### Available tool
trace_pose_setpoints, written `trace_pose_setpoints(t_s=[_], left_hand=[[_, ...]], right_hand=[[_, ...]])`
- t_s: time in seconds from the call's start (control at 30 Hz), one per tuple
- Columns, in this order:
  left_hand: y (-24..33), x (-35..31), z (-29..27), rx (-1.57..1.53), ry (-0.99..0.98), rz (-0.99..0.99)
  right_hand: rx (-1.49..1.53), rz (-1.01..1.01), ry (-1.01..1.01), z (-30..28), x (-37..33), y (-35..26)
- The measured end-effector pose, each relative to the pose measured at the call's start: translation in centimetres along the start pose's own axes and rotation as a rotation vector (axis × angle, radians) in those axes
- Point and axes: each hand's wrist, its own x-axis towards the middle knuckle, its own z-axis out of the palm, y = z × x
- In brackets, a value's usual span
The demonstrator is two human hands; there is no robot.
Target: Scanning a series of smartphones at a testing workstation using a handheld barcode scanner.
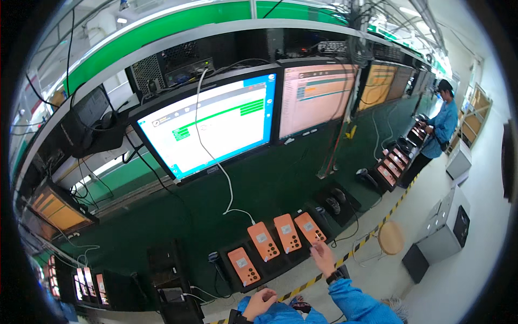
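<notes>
My right hand (322, 260) is at the near edge of the rightmost orange phone (308, 227), thumb and fingertips drawn together. Whatever they may pinch is too small to make out. My left hand (261, 303) hovers over my lap, its fingers curled in and their inner side hidden. Several orange phones lie back up in a row on a black tray (294, 261), each bearing a pale square label. One of them, the leftmost phone (244, 267), is nearest my left hand. From the neighbouring phone (263, 241) a white cable (231, 189) runs up across the monitor.
A lit monitor (210, 127) stands behind the phones, with another monitor (315, 97) beside it. A black scanner (217, 264) sits left of the tray; a mouse (333, 204) lies right. A round stool (390, 238) stands on the floor. Farther right, a co-worker (443, 129) stands at the bench.
</notes>
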Motion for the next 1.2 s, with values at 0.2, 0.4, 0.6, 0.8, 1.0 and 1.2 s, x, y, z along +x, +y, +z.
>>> trace_pose_setpoints(t_s=[0.2, 0.4, 0.6, 0.8, 1.0, 1.2], left_hand=[[3.5, 1.3, -2.4, -0.069, 0.153, -0.014], [1.9, 3.5, -5.6, -0.193, 0.398, 0.024], [2.1, 5.2, -6.3, -0.392, 0.392, -0.003], [6.5, 10.0, -2.3, -0.687, 0.023, -0.073], [10.1, 12.9, 2.0, -1.249, -0.307, -0.095], [11.0, 13.8, 4.5, -1.366, -0.406, -0.055]], right_hand=[[-0.663, -0.357, -0.010, 7.3, 7.0, -0.8], [-0.941, -0.217, -0.055, 11.5, 7.3, -2.0], [0.056, 0.104, -0.275, 7.7, 9.8, -1.1], [0.923, 0.707, -0.488, 6.9, 8.9, -9.0], [1.072, 0.607, -0.629, 5.8, 8.6, -9.9], [0.825, 0.529, -0.842, 3.2, 9.7, -9.5]])
